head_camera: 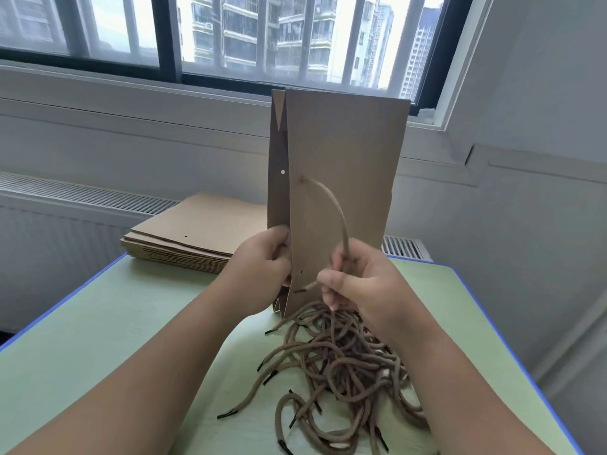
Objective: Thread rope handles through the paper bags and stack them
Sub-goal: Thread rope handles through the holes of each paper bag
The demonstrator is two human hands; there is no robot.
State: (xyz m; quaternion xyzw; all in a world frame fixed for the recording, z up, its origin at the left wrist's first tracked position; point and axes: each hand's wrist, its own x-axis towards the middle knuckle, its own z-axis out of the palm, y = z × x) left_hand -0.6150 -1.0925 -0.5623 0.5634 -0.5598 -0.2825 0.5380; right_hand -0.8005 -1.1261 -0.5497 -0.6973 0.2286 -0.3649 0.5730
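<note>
A flat brown paper bag [345,165] stands on edge in the middle of the table, its mouth side turned left. My left hand [262,267] grips that left edge low down. One brown rope handle [333,205] comes out of the upper hole in the near panel and arcs down into my right hand [358,280], which holds it. The rope's free end points at the lower hole beside my thumb. An empty hole shows on the rear panel.
A stack of flat paper bags [193,234] lies at the table's far left corner. A tangled pile of rope handles [345,372] with black tips lies on the green table [98,339] under my right arm. A wall and window stand behind.
</note>
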